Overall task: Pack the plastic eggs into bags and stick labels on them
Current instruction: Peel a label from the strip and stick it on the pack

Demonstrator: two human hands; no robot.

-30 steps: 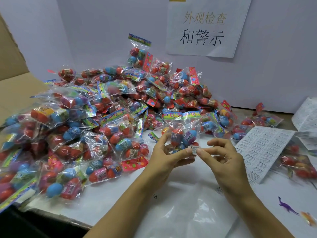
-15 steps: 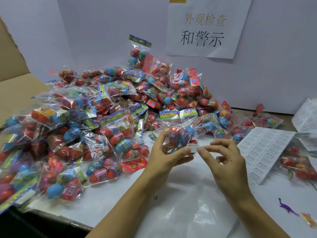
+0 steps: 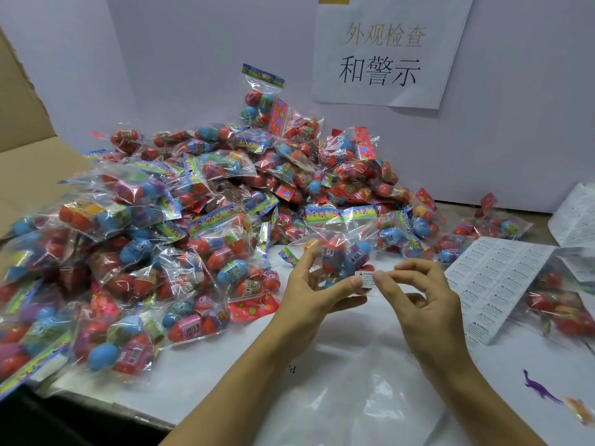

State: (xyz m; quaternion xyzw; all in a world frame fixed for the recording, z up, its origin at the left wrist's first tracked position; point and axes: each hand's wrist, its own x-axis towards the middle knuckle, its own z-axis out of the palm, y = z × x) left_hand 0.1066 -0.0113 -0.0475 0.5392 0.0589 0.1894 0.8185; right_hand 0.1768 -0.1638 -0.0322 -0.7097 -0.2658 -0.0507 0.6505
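My left hand holds up a clear bag of plastic eggs, red and blue ones showing, with its thumb under the bag's lower edge. A small white warning label sits at that lower edge, above my left thumb tip. My right hand pinches the label's right side between thumb and forefinger, its other fingers loosely curled. Both hands hover over the white table, just right of a big pile of filled egg bags.
A sheet of white labels lies right of my hands, with more sheets and a few egg bags beyond. A cardboard box flap stands at far left. A purple toy dinosaur lies at lower right. A paper sign hangs on the wall.
The bag has been lifted and turned in my left hand. My right hand let go briefly and now touches the label again at the bag's lower edge.
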